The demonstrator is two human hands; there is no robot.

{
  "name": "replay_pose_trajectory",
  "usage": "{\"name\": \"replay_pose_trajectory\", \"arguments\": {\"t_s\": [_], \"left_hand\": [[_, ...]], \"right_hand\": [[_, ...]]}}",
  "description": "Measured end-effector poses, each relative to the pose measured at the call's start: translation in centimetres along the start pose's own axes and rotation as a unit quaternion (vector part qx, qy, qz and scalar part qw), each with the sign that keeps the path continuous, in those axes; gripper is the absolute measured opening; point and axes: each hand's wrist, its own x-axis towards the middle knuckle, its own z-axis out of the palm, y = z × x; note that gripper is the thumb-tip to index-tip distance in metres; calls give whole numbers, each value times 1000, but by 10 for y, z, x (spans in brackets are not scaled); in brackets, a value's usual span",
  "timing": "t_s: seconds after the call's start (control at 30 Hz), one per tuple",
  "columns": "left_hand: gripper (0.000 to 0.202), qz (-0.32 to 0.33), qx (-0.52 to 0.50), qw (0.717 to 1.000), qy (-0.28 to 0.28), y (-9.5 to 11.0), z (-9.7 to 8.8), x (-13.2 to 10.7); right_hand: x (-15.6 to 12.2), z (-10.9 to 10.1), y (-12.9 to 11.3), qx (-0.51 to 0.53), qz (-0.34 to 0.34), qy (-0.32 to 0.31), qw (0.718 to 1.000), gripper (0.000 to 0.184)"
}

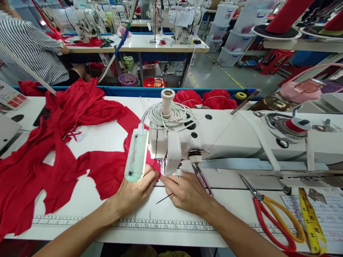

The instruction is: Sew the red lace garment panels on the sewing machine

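Note:
A white sewing machine (pixel 214 137) stands across the table, its needle area just above my hands. My left hand (pixel 135 192) lies on red lace fabric (pixel 107 171) at the presser foot, fingers pressed down on the cloth. My right hand (pixel 187 192) is beside it, fingertips pinched at the fabric edge under the foot, with a thin metal needle-like tool (pixel 164 198) sticking out below it. Small thread snips (pixel 202 178) lie against the back of my right hand. A green-tinted lamp (pixel 137 155) hangs on the machine head.
More red fabric (pixel 40 153) is piled to the left. Red-and-yellow scissors (pixel 276 217) and a yellow tape measure (pixel 311 217) lie at right. A printed ruler (pixel 160 225) runs along the table's front edge. A person in a striped shirt (pixel 29 50) sits at the far left.

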Motion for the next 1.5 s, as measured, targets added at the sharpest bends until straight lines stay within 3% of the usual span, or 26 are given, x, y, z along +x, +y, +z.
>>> {"name": "replay_pose_trajectory", "arguments": {"t_s": [0.63,0.83,0.97,1.13,1.3,1.5], "left_hand": [[24,114,112,987,36,1,5,-5],[21,148,166,975,2,6,3,-5],[20,141,189,972,-13,11,2,-5],[24,147,204,968,4,18,-1,-6],[28,142,217,965,35,22,-6,-8],[15,7,62,998,30,11,1,-2]], "right_hand": [[0,-3,1,-3,-29,25,999,20],[0,-4,6,12,-8,53,998,21],[4,-5,6,23,13,90,996,22],[4,-2,5,66,12,69,995,25],[-1,2,5,20,9,28,999,20],[1,1,5,26,25,42,998,23]]}}
